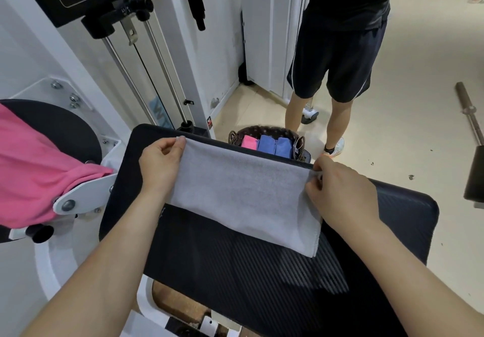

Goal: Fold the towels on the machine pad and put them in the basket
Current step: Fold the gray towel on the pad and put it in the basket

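My left hand (pixel 159 164) pinched the far left corner of the grey towel (pixel 243 195), thumb and fingertips curled on its edge. My right hand (pixel 340 192) gripped the far right corner the same way, fingers bent round the cloth. The towel lay flat on the black machine pad (pixel 262 284), stretched between my two hands, with its near edge running back under my wrists.

Just past my hands, beyond the pad's far edge, the woven basket (pixel 264 130) stood on the floor. In it a folded pink towel (pixel 249 142) sat beside folded blue towels (pixel 275 147). Left of my left hand a loose pink cloth (pixel 34 169) hung over a round black cushion (pixel 65 127). Beyond my right hand a person in dark shorts (pixel 337 56) stood near the basket.
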Demonstrator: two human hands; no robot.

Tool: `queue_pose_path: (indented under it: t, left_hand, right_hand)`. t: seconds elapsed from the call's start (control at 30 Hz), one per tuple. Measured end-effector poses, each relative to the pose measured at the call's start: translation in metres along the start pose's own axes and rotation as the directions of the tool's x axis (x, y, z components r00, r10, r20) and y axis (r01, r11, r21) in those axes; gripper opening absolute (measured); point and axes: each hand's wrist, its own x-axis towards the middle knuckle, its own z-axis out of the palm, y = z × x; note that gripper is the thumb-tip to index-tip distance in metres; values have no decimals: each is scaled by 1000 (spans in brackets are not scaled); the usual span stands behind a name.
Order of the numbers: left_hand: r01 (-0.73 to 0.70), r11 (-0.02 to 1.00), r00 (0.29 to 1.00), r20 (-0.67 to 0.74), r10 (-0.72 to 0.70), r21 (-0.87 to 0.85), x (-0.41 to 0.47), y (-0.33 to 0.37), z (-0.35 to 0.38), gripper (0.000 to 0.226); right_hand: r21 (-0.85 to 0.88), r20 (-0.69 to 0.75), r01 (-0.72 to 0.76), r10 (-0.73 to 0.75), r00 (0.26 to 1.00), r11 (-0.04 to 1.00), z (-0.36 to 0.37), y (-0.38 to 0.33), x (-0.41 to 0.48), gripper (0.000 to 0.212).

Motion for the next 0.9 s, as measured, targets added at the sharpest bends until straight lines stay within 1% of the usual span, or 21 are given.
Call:
queue_pose_path:
  t: [0.07,0.13,0.2,0.27,0.3,0.33,0.37,0.4,0.43,0.47,0.5,0.53,0.6,0.63,0.7,0.73,0.83,0.9]
  left_hand:
    - [18,1000,999,50,-18,8,-1,0,-5,28]
    - [57,998,991,124,-60,24,-7,-5,-15,32]
    - [101,994,976,192,-107,42,-20,-16,-28,34]
    - [138,990,959,244,-142,34,-35,-30,-39,32]
    - [148,989,956,254,-149,24,-41,-36,-43,31]
    - [155,988,955,255,-153,12,-47,-42,-46,31]
    - [157,988,956,250,-153,4,-50,-46,-48,31]
    - [152,988,958,247,-147,0,-53,-49,-49,31]
    - [148,989,960,241,-143,-2,-54,-52,-51,31]
    - [151,989,962,231,-145,-8,-55,-54,-52,30]
    - [159,987,963,226,-149,-27,-55,-57,-54,29]
    - [177,982,961,227,-159,-59,-54,-60,-56,28]
    - [229,967,950,242,-196,-116,-51,-64,-60,27]
    - [247,963,944,252,-213,-112,-49,-65,-61,26]
    - [249,967,938,262,-227,-54,-46,-66,-61,22]
    - [242,970,938,263,-227,-23,-45,-67,-60,19]
    - [195,977,943,256,-211,87,-47,-65,-57,19]
    - [149,972,950,245,-192,183,-52,-65,-57,16]
  right_hand:
    - [7,1,-7,7,1000,1000,-2,1,0,17]
    - [-5,28,0,0,1000,1000,-7,0,-2,27]
    - [-35,39,29,-28,999,999,-11,-2,-8,45]
    - [-50,-29,94,-96,995,994,-10,-3,-18,62]
    - [-35,-89,143,-146,985,989,-8,-4,-24,61]
    - [0,-134,218,-216,967,976,-5,-5,-34,54]
    - [22,-141,315,-309,940,949,-1,-7,-44,44]
    - [8,-110,422,-418,902,907,4,-9,-57,37]
    - [-24,-39,509,-510,859,860,11,-9,-71,34]
    - [-56,43,571,-570,821,819,17,-8,-82,35]
    - [-83,116,604,-594,796,793,23,-6,-91,36]
    - [-108,152,620,-603,783,777,28,-4,-95,33]
    - [-160,131,625,-611,781,764,31,3,-97,20]
    - [-177,114,621,-611,784,764,31,5,-96,21]
    - [-194,100,626,-619,779,756,30,9,-97,30]
    - [-197,95,627,-622,777,754,31,11,-97,30]
    - [-174,149,618,-600,786,766,26,14,-95,28]
    - [-112,211,578,-549,809,809,20,13,-90,22]
